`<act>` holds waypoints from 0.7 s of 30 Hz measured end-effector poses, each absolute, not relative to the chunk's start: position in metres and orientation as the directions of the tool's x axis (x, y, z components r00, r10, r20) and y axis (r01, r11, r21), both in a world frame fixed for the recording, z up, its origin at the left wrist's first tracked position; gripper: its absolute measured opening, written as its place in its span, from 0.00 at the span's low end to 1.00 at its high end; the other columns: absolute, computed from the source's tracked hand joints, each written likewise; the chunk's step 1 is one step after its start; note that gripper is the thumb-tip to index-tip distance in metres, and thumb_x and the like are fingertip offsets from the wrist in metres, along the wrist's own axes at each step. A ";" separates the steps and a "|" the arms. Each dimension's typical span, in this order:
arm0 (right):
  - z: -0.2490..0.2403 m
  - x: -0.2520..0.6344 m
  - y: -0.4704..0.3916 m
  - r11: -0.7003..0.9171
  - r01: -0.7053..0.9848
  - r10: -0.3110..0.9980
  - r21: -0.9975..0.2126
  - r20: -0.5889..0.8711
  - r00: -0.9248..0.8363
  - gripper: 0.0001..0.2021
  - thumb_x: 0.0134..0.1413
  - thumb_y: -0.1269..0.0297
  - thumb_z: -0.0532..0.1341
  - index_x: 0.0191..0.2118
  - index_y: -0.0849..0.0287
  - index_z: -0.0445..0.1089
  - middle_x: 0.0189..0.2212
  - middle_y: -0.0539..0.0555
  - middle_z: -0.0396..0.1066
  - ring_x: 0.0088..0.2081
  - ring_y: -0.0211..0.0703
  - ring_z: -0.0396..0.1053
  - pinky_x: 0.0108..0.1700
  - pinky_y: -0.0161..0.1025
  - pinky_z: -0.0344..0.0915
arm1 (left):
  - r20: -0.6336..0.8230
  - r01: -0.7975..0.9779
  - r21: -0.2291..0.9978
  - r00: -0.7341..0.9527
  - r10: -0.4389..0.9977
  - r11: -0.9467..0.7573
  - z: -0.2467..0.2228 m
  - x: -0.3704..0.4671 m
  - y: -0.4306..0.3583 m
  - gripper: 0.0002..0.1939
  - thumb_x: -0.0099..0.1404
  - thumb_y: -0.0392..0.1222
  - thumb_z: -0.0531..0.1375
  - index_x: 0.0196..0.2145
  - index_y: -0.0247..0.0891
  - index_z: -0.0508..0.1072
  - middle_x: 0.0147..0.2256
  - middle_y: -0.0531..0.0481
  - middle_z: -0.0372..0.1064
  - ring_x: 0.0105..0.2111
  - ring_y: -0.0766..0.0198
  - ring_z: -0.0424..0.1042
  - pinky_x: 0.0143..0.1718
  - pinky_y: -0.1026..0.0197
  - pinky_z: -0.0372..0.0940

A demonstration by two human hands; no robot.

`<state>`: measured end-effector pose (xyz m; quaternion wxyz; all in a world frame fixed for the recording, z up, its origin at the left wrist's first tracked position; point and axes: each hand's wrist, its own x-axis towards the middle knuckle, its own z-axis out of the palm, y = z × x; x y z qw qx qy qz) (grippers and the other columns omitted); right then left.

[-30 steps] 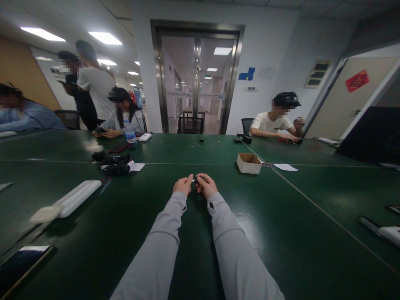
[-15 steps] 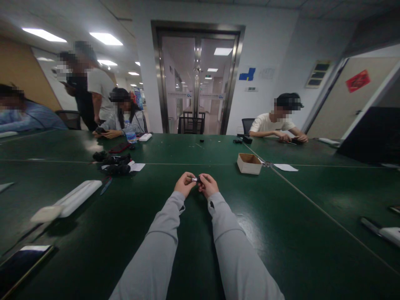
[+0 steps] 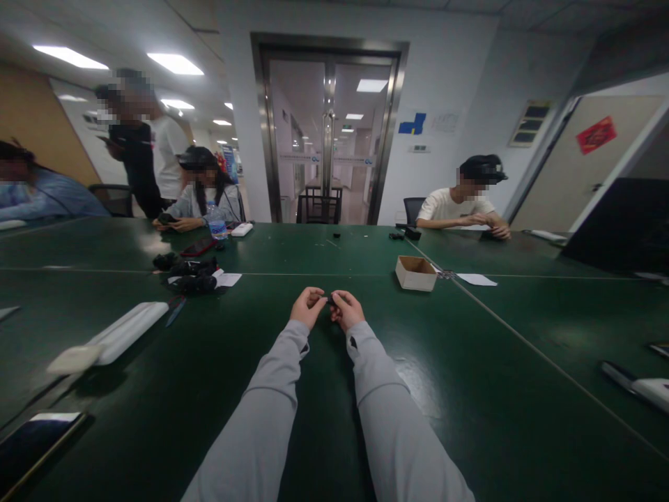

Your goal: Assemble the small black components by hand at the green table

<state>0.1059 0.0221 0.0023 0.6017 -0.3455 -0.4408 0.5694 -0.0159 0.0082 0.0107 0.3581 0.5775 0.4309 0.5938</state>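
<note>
Both hands are raised close together over the green table [image 3: 324, 390], in front of me. Between the fingertips is a small dark object [image 3: 330, 300], too small for its kind to show. My right hand [image 3: 349, 309] is closed on it, thumb and fingers pinching it from the right. My left hand [image 3: 307, 307] is also closed, with its thumb tip at the object's left end. Whatever lies between the left thumb and fingers cannot be made out.
An open cardboard box [image 3: 416, 276] stands ahead to the right, near a paper sheet [image 3: 475, 279]. Leftward lie black gear [image 3: 193, 273], a long white case [image 3: 130, 333] and a phone [image 3: 39, 446]. Several people sit or stand beyond, one [image 3: 465, 202] working opposite.
The bright silvery part seen between my fingertips earlier no longer shows; only the dark part is visible. My hands have hardly moved. The person opposite has shifted their hands.
</note>
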 end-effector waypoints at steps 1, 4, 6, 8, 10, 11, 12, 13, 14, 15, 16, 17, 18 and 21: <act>0.002 0.106 0.022 0.111 -0.384 0.990 -0.917 0.135 -0.036 0.21 0.32 0.53 0.66 0.32 0.61 0.63 0.12 0.45 0.62 0.11 0.33 0.57 0.11 0.28 0.56 | 0.401 0.066 0.915 -0.068 0.914 -0.397 0.011 -0.016 0.008 0.13 0.50 0.40 0.59 0.35 0.35 0.66 0.31 0.48 0.67 0.31 0.66 0.68 0.34 0.64 0.63; 0.002 0.106 0.023 0.103 -0.384 0.991 -0.918 0.127 -0.039 0.22 0.32 0.53 0.66 0.33 0.61 0.63 0.12 0.45 0.63 0.11 0.33 0.57 0.11 0.28 0.56 | 0.434 0.012 0.901 -0.044 0.900 -0.434 0.015 -0.016 0.006 0.14 0.48 0.37 0.61 0.35 0.35 0.67 0.35 0.45 0.67 0.36 0.65 0.68 0.38 0.63 0.63; 0.001 0.106 0.023 0.103 -0.377 0.991 -0.920 0.126 -0.038 0.22 0.32 0.53 0.66 0.33 0.61 0.63 0.12 0.46 0.63 0.11 0.33 0.57 0.11 0.28 0.56 | 0.389 -0.010 0.921 -0.033 0.921 -0.389 0.016 -0.016 0.005 0.17 0.48 0.39 0.61 0.37 0.35 0.67 0.37 0.45 0.68 0.35 0.64 0.68 0.34 0.64 0.64; 0.001 0.105 0.023 0.110 -0.370 0.991 -0.922 0.130 -0.030 0.22 0.32 0.52 0.66 0.33 0.61 0.63 0.12 0.45 0.62 0.11 0.33 0.57 0.12 0.28 0.57 | 0.286 -0.003 0.958 -0.052 0.957 -0.287 0.016 -0.015 0.005 0.19 0.49 0.44 0.61 0.39 0.36 0.66 0.36 0.45 0.67 0.30 0.66 0.69 0.26 0.66 0.63; 0.001 0.105 0.023 0.117 -0.362 0.991 -0.925 0.134 -0.020 0.22 0.32 0.53 0.66 0.33 0.61 0.64 0.12 0.45 0.62 0.11 0.32 0.57 0.12 0.28 0.56 | 0.190 0.017 0.982 -0.084 0.978 -0.189 0.015 -0.014 0.005 0.19 0.52 0.48 0.59 0.39 0.35 0.65 0.30 0.47 0.67 0.22 0.68 0.66 0.19 0.68 0.59; 0.001 0.104 0.023 0.119 -0.358 0.991 -0.926 0.135 -0.019 0.22 0.32 0.53 0.66 0.33 0.61 0.64 0.12 0.45 0.62 0.11 0.32 0.57 0.11 0.28 0.56 | 0.178 0.028 0.984 -0.095 0.979 -0.176 0.014 -0.014 0.005 0.19 0.53 0.49 0.58 0.39 0.35 0.65 0.26 0.49 0.66 0.20 0.69 0.65 0.17 0.69 0.58; 0.001 0.104 0.023 0.118 -0.354 0.991 -0.928 0.134 -0.021 0.22 0.32 0.53 0.66 0.33 0.61 0.64 0.12 0.45 0.62 0.11 0.32 0.57 0.11 0.28 0.56 | 0.195 0.041 0.980 -0.099 0.976 -0.192 0.014 -0.014 0.005 0.18 0.53 0.48 0.57 0.39 0.35 0.65 0.24 0.51 0.64 0.20 0.70 0.63 0.17 0.70 0.57; 0.001 0.104 0.023 0.117 -0.352 0.991 -0.929 0.133 -0.023 0.22 0.32 0.53 0.66 0.33 0.61 0.64 0.12 0.45 0.62 0.11 0.32 0.57 0.11 0.28 0.56 | 0.234 0.057 0.972 -0.096 0.968 -0.229 0.013 -0.014 0.005 0.17 0.53 0.47 0.58 0.38 0.35 0.66 0.23 0.52 0.63 0.20 0.70 0.63 0.18 0.70 0.57; 0.001 0.104 0.023 0.113 -0.351 0.991 -0.930 0.130 -0.026 0.21 0.32 0.53 0.66 0.33 0.61 0.63 0.12 0.45 0.62 0.11 0.32 0.57 0.11 0.28 0.56 | 0.279 0.070 0.959 -0.089 0.956 -0.274 0.013 -0.014 0.005 0.17 0.52 0.45 0.59 0.38 0.36 0.66 0.25 0.51 0.64 0.22 0.70 0.64 0.19 0.70 0.58; 0.001 0.104 0.023 0.109 -0.352 0.991 -0.930 0.127 -0.029 0.21 0.32 0.53 0.66 0.33 0.61 0.63 0.12 0.45 0.62 0.11 0.32 0.57 0.11 0.28 0.56 | 0.319 0.083 0.946 -0.086 0.944 -0.312 0.013 -0.014 0.005 0.17 0.50 0.43 0.60 0.38 0.36 0.67 0.27 0.50 0.64 0.24 0.69 0.64 0.21 0.70 0.59; 0.001 0.105 0.023 0.105 -0.355 0.992 -0.929 0.124 -0.032 0.21 0.32 0.53 0.66 0.33 0.61 0.63 0.12 0.45 0.62 0.11 0.32 0.57 0.11 0.28 0.56 | 0.337 0.092 0.940 -0.090 0.937 -0.329 0.013 -0.015 0.005 0.17 0.49 0.42 0.61 0.38 0.37 0.67 0.30 0.50 0.65 0.26 0.69 0.65 0.22 0.70 0.59; 0.002 0.105 0.022 0.103 -0.358 0.992 -0.928 0.122 -0.033 0.21 0.33 0.53 0.66 0.33 0.61 0.63 0.12 0.45 0.62 0.11 0.32 0.57 0.11 0.28 0.56 | 0.327 0.093 0.943 -0.101 0.940 -0.319 0.013 -0.015 0.006 0.17 0.49 0.42 0.61 0.38 0.37 0.67 0.31 0.49 0.65 0.26 0.69 0.65 0.22 0.69 0.59; 0.002 0.105 0.022 0.102 -0.359 0.992 -0.928 0.122 -0.033 0.21 0.33 0.53 0.66 0.33 0.61 0.63 0.12 0.45 0.62 0.11 0.32 0.57 0.11 0.28 0.57 | 0.295 0.086 0.954 -0.114 0.949 -0.286 0.013 -0.015 0.006 0.17 0.50 0.44 0.60 0.38 0.36 0.66 0.30 0.49 0.65 0.24 0.70 0.64 0.21 0.69 0.59; 0.002 0.105 0.022 0.111 -0.354 0.991 -0.929 0.130 -0.030 0.21 0.33 0.53 0.66 0.33 0.61 0.64 0.12 0.45 0.62 0.11 0.32 0.57 0.11 0.28 0.57 | 0.238 0.067 0.971 -0.135 0.962 -0.231 0.015 -0.015 0.005 0.15 0.53 0.44 0.56 0.39 0.35 0.66 0.25 0.51 0.63 0.20 0.71 0.61 0.19 0.69 0.56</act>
